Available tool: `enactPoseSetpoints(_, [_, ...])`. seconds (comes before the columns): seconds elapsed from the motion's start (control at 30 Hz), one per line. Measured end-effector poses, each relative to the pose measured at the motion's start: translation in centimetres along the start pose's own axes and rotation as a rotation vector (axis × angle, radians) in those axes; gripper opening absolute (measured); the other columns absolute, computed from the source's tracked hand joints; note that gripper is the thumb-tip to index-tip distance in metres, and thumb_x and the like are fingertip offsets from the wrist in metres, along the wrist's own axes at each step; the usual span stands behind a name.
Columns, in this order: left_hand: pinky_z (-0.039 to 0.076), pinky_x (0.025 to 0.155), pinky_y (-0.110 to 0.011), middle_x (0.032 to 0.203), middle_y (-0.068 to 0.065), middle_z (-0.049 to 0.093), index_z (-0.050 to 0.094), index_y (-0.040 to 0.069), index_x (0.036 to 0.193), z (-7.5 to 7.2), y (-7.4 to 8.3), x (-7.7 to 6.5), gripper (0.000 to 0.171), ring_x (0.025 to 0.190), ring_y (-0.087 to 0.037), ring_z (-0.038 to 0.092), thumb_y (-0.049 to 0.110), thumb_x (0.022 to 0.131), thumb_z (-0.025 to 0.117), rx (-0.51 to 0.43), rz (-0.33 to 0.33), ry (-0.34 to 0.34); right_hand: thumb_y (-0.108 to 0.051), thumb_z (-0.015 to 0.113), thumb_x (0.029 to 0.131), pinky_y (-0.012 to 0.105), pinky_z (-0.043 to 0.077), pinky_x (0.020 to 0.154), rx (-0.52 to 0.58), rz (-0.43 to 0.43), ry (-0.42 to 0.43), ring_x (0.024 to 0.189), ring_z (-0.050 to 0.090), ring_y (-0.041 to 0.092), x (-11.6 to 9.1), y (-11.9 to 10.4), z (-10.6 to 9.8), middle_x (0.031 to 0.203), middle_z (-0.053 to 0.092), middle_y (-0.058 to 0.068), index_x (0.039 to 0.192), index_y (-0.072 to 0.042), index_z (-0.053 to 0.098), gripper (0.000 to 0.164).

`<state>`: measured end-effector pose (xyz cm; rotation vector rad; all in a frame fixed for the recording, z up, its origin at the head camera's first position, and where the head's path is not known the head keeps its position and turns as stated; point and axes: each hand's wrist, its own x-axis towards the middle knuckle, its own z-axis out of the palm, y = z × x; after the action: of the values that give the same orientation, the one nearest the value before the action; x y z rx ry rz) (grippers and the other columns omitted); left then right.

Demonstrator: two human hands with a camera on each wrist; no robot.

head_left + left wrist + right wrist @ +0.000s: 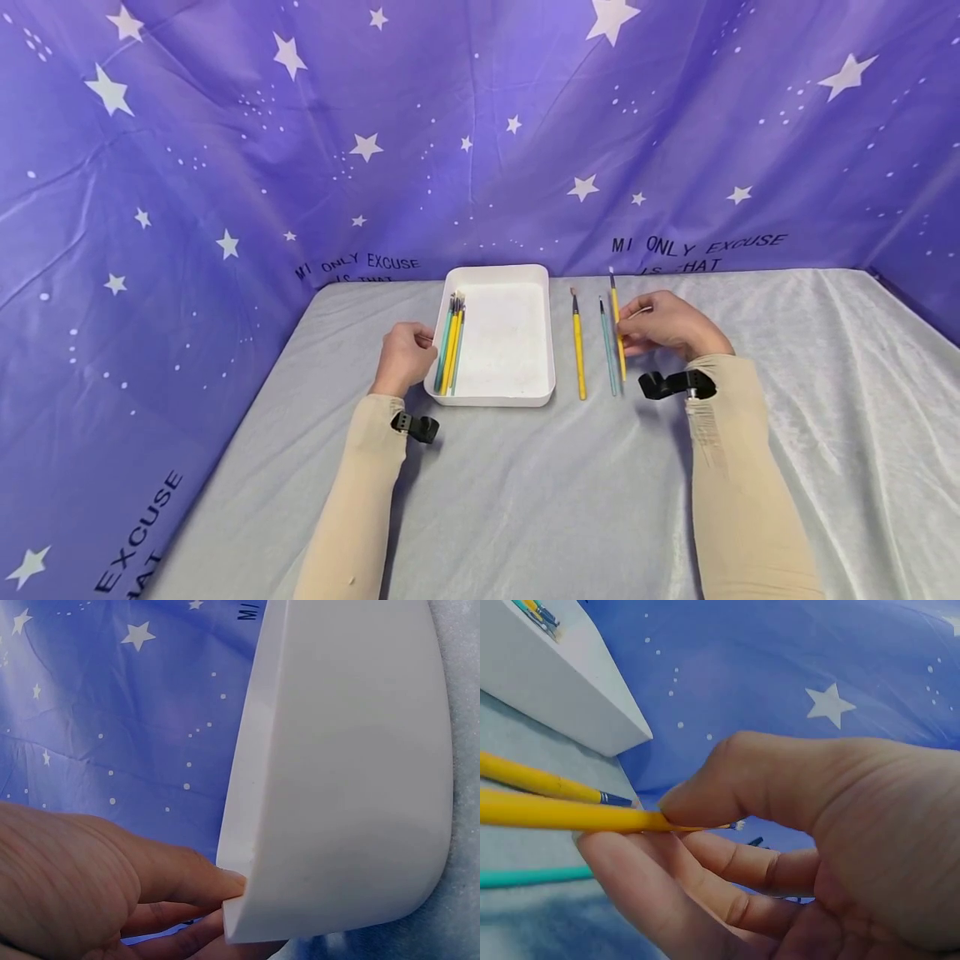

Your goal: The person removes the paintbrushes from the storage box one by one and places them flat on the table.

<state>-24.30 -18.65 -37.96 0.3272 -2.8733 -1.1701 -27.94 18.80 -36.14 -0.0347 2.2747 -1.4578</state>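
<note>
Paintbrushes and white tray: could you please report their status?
Right hand pinches yellow paintbrush. Left hand holds white tray by its edge. Second yellow brush and teal brush lie between tray and right hand.

Sleeves (356, 500) run off the head view's bottom; the right wrist view crops a white tray (559, 701) and pinched yellow paintbrush (555, 812).

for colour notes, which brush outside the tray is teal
The middle brush, between the loose yellow brush near the tray and the yellow brush in the right hand; of the three, only it is teal.
</note>
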Motion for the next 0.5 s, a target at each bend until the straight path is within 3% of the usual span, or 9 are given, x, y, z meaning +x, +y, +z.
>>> enactPoseSetpoints(0.5, [0.053,0.074,-0.032,0.101,-0.013,0.070,0.072,0.001,0.115,0.1,-0.2,-0.1,0.025,0.088,-0.024,0.064,0.004,0.092,0.063,0.002,0.005,0.014,-0.006,0.063,0.095,0.030,0.062,0.076,-0.021,0.004,0.015,0.077,0.070,0.010,-0.1,1.3,-1.0,0.094,0.071,0.009,0.132,0.014,0.047,0.045])
